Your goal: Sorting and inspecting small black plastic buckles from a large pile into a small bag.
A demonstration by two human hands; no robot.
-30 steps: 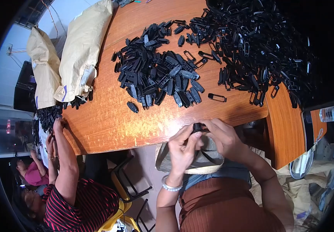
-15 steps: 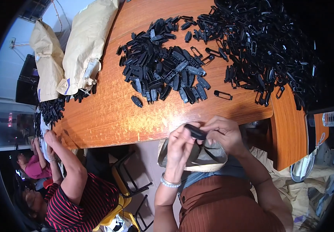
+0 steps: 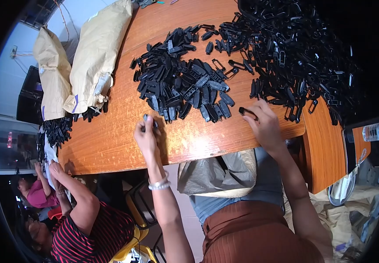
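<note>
My left hand (image 3: pixel 147 136) is at the near side of the table, its fingers closed on a small black plastic piece (image 3: pixel 155 125), partly hidden by them. Just beyond it lies a heap of black, elongated plastic pieces (image 3: pixel 185 83). Over to the right, my right hand (image 3: pixel 266 125) pinches one end of a black oval plastic frame (image 3: pixel 247 113). A larger pile of similar black frames (image 3: pixel 303 57) spreads behind that hand. Below the table edge, between my forearms, a grey-lined bag (image 3: pixel 218 179) rests open on my lap.
Two brown paper sacks (image 3: pixel 99 52) stand at the far left, with more black pieces (image 3: pixel 57 131) beside them. A co-worker in a striped top (image 3: pixel 95 232) sits to my left. Crumpled paper sacks (image 3: pixel 352 210) lie at the lower right of the wooden table (image 3: pixel 110 144).
My hands were together over the bag on a black piece; they have moved apart to the table. The left took the lone piece, the right a frame. The earlier piece is no longer in them.
</note>
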